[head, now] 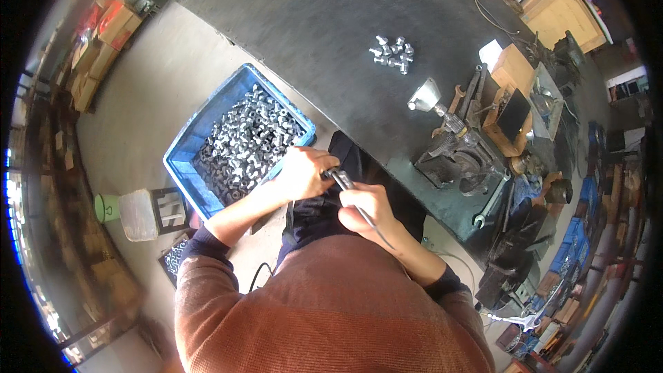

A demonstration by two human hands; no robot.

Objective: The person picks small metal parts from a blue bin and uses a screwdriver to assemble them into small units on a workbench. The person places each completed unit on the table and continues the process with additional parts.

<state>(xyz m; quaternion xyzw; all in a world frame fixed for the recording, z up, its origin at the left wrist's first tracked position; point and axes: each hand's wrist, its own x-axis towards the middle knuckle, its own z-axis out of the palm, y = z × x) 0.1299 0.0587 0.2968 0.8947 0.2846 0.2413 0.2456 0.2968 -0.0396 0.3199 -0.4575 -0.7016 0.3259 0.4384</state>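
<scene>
Over my lap, my left hand (309,170) pinches a small dark metal piece close to the front corner of a blue plastic crate (178,137). My right hand (369,208) grips a slim metal tool (344,180), whose tip meets the piece at my left fingers. A thin dark rod or cord trails from that tool past my right wrist. My fingers hide most of the small piece, so its shape cannot be told. Many loose metal fittings (248,137) fill the crate, which stands left of the workbench (321,26).
Several shiny fittings (392,54) lie grouped on the bench. To the right are a bench vise (461,158), a metal funnel-shaped piece (426,96), a combination wrench (492,202) and a wooden box (510,122). A small stool (139,216) stands at left, with shelving (67,166) beyond.
</scene>
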